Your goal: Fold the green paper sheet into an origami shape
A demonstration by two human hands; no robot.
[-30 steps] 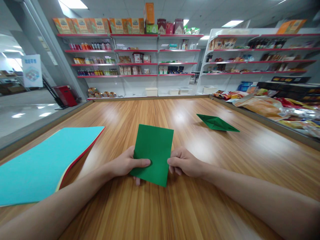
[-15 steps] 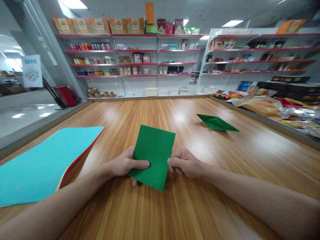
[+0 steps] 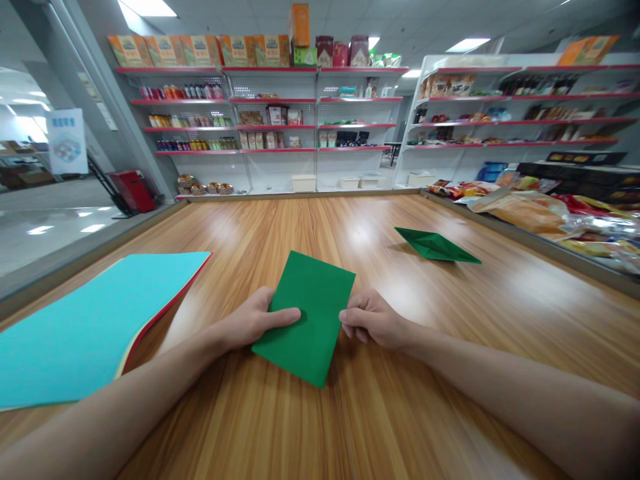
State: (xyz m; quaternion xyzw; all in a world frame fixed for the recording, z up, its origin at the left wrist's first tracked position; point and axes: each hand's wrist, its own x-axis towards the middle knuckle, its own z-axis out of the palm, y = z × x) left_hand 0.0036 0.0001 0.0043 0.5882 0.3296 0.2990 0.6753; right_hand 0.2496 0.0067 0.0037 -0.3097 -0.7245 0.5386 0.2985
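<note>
Between my two hands is a flat rectangle of green paper (image 3: 313, 327), tilted, its face towards me. My left hand (image 3: 260, 319) grips it at the left side, thumb across the front and the other fingers behind, out of sight. At its right edge, my right hand (image 3: 370, 319) pinches the paper between thumb and curled fingers. Farther off to the right, a folded green paper shape (image 3: 437, 246), long and pointed at both ends, rests on the wooden table (image 3: 240, 427).
A stack of coloured paper sheets (image 3: 95, 320), turquoise on top, lies at the left. Packaged snacks (image 3: 530, 213) and dark boxes (image 3: 575, 177) are heaped beyond the table's right edge. Stocked shelves (image 3: 270, 127) stand behind, and a red hand truck (image 3: 133, 190) is on the floor at left.
The green paper has turned slightly clockwise in my hands, its lower left corner swinging left. My left fingertips, earlier visible below it, are now hidden. Both hands keep their hold.
</note>
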